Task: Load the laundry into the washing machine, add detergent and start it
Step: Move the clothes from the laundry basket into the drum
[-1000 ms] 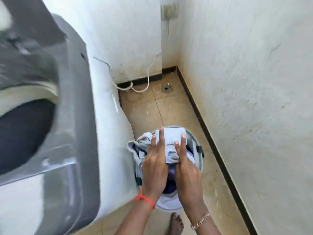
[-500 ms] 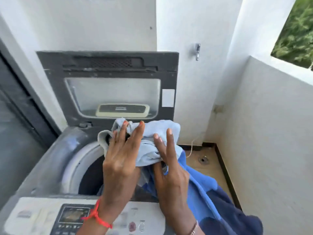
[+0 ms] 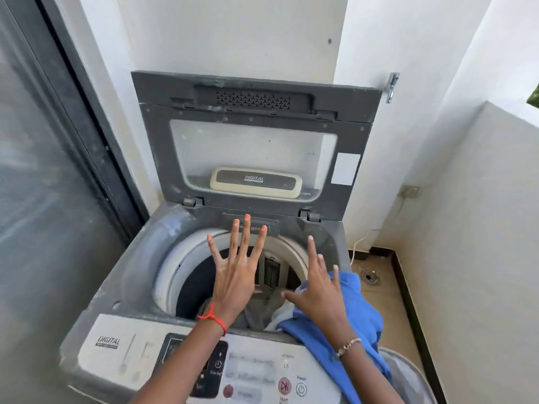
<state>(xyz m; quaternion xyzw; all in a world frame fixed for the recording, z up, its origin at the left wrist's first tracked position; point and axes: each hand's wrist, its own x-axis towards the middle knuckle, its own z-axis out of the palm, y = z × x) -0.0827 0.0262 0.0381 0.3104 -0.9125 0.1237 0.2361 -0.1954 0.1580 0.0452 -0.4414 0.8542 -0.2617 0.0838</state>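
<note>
- Your left hand (image 3: 234,282) and right hand (image 3: 319,293), fingers spread, have just released the pale garment into the drum (image 3: 189,284).
- The blue garment (image 3: 358,310) still drapes over the rim; push it in.

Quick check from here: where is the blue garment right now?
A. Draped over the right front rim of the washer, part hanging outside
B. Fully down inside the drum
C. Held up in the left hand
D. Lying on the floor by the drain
A: the blue garment lies across the washer's right front rim under the open right hand, trailing down outside.
</note>
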